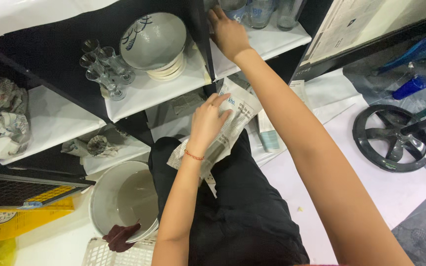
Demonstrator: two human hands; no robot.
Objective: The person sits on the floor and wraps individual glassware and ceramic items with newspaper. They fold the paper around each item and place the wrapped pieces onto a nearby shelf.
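Note:
My left hand (207, 123) rests flat on a sheet of newspaper (232, 125) lying across my lap, fingers spread on it. A red thread bracelet circles that wrist. My right hand (227, 32) reaches up onto the white-lined upper shelf (272, 42), next to several clear drinking glasses (262, 11). Whether its fingers grip a glass is hidden by the shelf post.
Stacked patterned bowls (156, 42) and small stemmed glasses (105, 66) stand on the middle shelf. Crumpled newspaper (1, 118) fills the left shelf. A white bucket (119, 197) with a dark red rag stands by my knee, beside a yellow crate (11, 216). A black wheel-shaped base (391, 138) lies right.

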